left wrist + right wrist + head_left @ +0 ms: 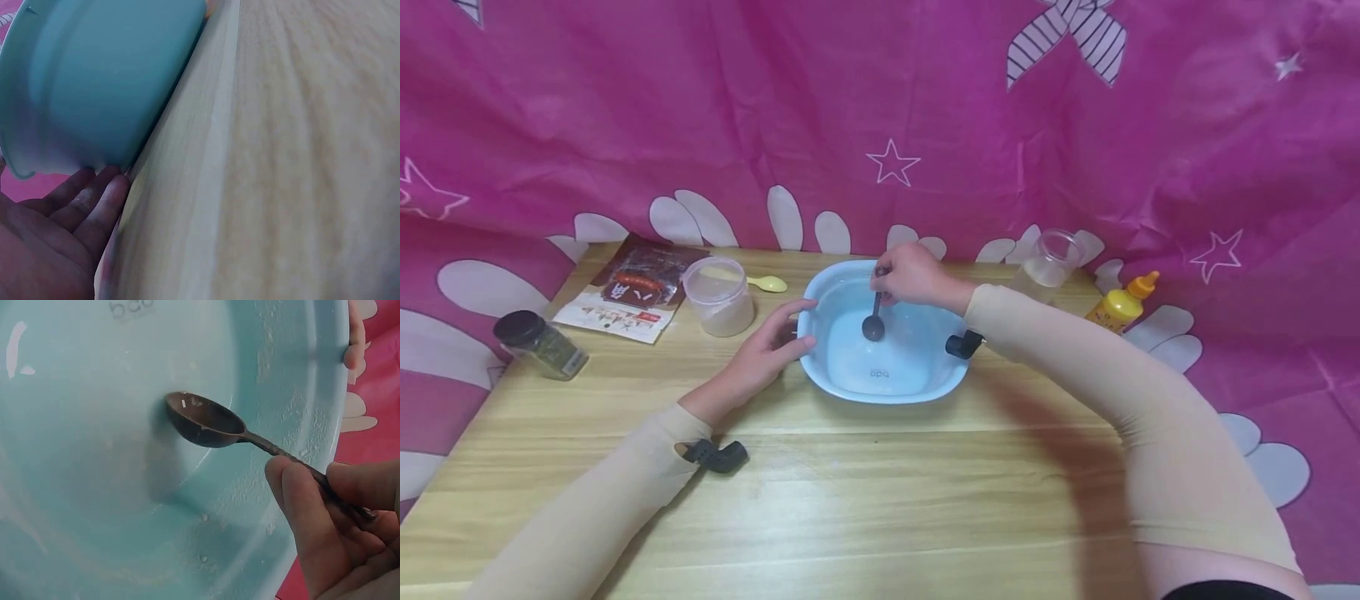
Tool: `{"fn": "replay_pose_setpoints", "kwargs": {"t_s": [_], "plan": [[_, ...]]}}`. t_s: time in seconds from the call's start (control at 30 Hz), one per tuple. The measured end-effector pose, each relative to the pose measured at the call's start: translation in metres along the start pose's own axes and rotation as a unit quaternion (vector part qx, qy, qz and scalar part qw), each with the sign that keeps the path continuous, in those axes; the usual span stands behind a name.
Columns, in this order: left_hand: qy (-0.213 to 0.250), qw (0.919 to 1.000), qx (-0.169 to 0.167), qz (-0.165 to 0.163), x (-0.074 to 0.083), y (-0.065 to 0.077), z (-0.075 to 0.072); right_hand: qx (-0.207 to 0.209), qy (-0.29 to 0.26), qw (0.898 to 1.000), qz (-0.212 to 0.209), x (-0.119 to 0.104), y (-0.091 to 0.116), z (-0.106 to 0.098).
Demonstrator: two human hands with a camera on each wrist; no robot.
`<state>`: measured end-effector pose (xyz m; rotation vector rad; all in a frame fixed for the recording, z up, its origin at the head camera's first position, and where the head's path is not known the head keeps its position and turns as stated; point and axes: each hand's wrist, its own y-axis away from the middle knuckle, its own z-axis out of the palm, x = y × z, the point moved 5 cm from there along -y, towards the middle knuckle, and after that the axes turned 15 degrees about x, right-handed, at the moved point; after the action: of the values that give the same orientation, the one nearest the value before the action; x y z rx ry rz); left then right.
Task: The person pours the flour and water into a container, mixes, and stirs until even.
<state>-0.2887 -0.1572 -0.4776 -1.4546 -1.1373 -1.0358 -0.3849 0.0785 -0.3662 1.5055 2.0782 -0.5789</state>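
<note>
My right hand (913, 277) pinches the handle of a small dark brown spoon (206, 419) between thumb and fingers. The spoon's bowl hangs low inside a light blue plastic basin (887, 395), over its floor. Clear droplets or grains speckle the basin's inner wall in the right wrist view. At the basin's left side, my left hand (767, 346) holds the rim, thumb and forefinger over the edge. Its other fingers (103, 206) lie against the outer wall, low by the wooden table (281, 156).
Left of the basin stand a clear plastic jar (718, 308), a yellow spoon (769, 284), a brown-and-white packet (632, 287) and a dark-lidded jar (546, 346). Behind my right forearm are another clear container (1051, 262) and a yellow bottle (1120, 308). A pink curtain (820, 108) hangs behind.
</note>
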Motion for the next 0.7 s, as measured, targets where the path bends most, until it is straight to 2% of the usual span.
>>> {"fn": "replay_pose_setpoints", "kwargs": {"t_s": [0.13,0.27,0.4,0.53,0.6,0.7], "plan": [[0.003,1.0,0.0,0.003,-0.001,0.0,0.0,-0.026,-0.006,1.0,0.008,0.0,0.002,0.001],[0.005,1.0,-0.001,0.002,-0.001,0.0,0.0,-0.051,-0.028,0.998,-0.001,-0.003,0.002,0.007],[0.001,1.0,0.0,-0.002,-0.001,0.0,0.0,-0.009,-0.018,1.0,-0.002,-0.002,-0.002,0.004],[0.002,1.0,0.0,-0.001,0.0,0.0,0.001,0.018,0.008,1.0,0.018,0.003,-0.003,-0.004],[0.001,1.0,0.001,0.0,0.0,-0.001,0.001,0.004,0.009,1.0,0.02,0.004,-0.002,-0.005],[-0.002,1.0,0.003,0.001,-0.001,0.0,0.0,-0.046,-0.008,0.999,0.006,0.002,0.0,0.001]]}}
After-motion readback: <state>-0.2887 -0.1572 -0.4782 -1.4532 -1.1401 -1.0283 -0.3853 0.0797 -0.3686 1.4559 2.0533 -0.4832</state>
